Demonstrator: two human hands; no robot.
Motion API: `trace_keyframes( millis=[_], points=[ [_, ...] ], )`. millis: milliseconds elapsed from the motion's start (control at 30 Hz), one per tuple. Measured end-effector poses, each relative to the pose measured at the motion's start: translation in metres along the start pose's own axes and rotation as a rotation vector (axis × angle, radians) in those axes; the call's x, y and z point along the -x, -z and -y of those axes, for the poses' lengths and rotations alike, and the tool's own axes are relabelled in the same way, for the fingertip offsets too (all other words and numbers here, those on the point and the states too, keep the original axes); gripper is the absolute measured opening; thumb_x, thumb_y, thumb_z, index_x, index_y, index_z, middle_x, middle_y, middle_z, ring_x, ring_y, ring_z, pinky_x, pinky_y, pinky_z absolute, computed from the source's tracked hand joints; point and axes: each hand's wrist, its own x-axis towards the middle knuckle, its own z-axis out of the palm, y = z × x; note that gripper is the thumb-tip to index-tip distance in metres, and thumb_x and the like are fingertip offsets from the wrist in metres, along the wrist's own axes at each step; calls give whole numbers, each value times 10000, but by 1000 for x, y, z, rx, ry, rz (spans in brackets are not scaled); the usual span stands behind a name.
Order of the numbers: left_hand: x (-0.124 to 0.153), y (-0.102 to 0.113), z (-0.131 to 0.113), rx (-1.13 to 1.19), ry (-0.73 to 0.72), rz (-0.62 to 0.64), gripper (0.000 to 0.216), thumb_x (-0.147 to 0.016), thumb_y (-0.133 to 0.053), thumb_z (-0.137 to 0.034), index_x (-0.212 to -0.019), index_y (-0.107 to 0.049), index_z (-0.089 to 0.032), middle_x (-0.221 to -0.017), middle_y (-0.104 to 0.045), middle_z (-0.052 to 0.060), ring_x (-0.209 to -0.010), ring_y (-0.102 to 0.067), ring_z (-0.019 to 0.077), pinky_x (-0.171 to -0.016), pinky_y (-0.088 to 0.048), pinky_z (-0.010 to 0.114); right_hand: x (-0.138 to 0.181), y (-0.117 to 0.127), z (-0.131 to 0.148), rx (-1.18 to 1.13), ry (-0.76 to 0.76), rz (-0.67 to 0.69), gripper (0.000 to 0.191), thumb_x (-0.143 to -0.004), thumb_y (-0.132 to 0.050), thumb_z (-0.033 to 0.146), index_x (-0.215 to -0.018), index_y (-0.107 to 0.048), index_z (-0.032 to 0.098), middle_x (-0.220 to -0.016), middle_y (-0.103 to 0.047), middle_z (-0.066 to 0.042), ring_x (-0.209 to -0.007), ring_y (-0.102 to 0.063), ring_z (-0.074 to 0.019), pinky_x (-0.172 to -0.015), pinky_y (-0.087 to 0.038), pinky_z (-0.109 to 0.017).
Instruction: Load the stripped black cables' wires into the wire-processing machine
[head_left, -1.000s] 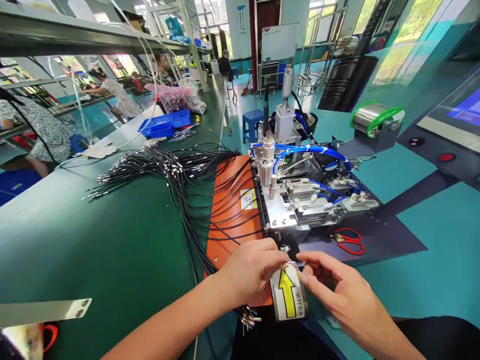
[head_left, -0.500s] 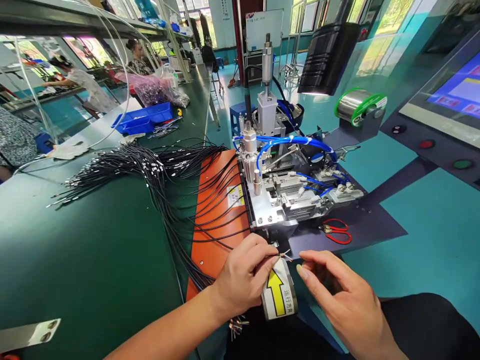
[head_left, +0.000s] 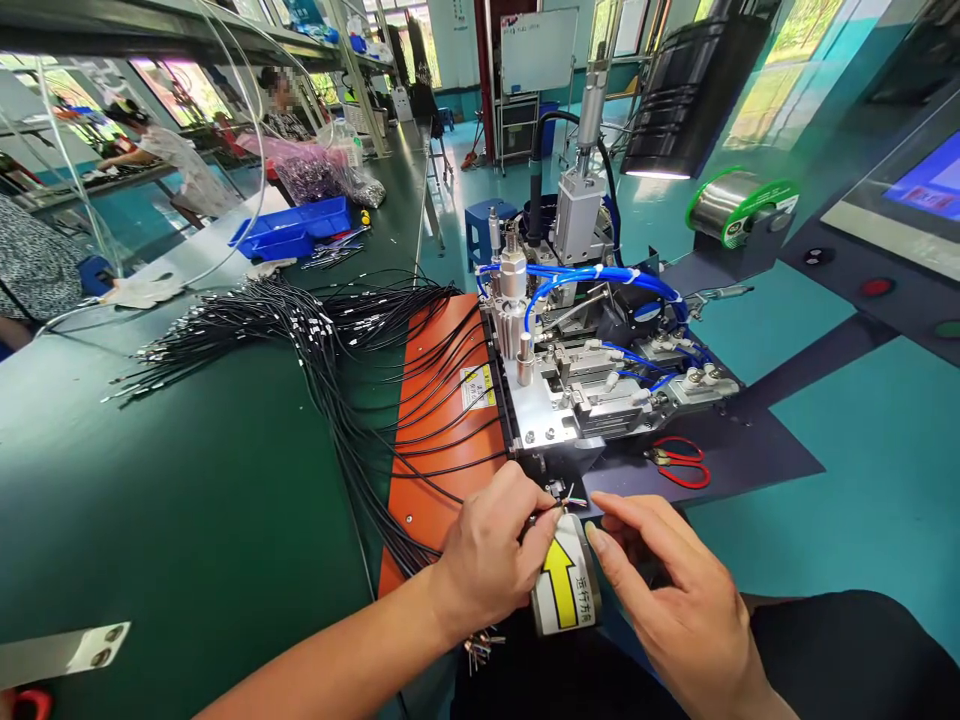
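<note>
Between thumb and forefinger, my left hand pinches the end of a black cable, whose thin coloured wires fan out to the right. Close to those wire tips is my right hand, its thumb and forefinger apart and nothing visible between them. Below the wires sits a rounded metal end with a yellow-arrow label. Several black cables lie across an orange plate, running to the edge of a metal machine with blue air tubes. Bare wire ends hang below my left wrist.
Red-handled snips lie right of the machine. A big bundle of black cables covers part of the green table, with a blue bin behind. A solder spool and control panel stand at right. People sit at far left.
My right hand's fingertips have come closer to the wire ends, and the wires now look more spread. My left hand keeps its pinch. The view has shifted slightly.
</note>
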Motion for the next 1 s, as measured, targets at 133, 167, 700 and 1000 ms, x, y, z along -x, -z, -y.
trace_keyframes(
  millis=[133, 167, 700, 1000],
  points=[
    [0, 0, -1, -8, -20, 2, 99, -923, -544, -187, -855, -604, -146, -816, -533, 32, -733, -475, 91, -642, -368, 221, -2, -3, -3, 12, 12, -33, 224, -966, -600, 192, -1181, -646, 230, -962, -600, -27, -827, -589, -112, -734, -504, -216],
    [0, 0, -1, -10, -25, 3, 100, -923, -542, -183, -854, -602, -146, -816, -530, 33, -731, -470, 92, -640, -364, 222, -2, -3, -4, 9, 3, -31, 214, -965, -605, 200, -1171, -651, 234, -961, -601, -27, -825, -590, -114, -727, -504, -219],
    [1, -1, 0, -23, 8, 4, 110, -928, -529, -200, -866, -600, -142, -838, -546, 45, -752, -488, 104, -656, -379, 230, 1, -5, 2, -14, 10, -11, 224, -973, -580, 162, -1182, -640, 217, -983, -598, -35, -837, -593, -112, -746, -501, -217],
    [1, -2, 1, -32, 38, 7, 138, -936, -526, -228, -858, -601, -141, -828, -544, 42, -747, -493, 103, -662, -389, 230, 1, -7, 4, 49, 20, -63, 210, -981, -553, 171, -1168, -648, 188, -994, -611, -51, -872, -604, -126, -789, -505, -220]
  ],
)
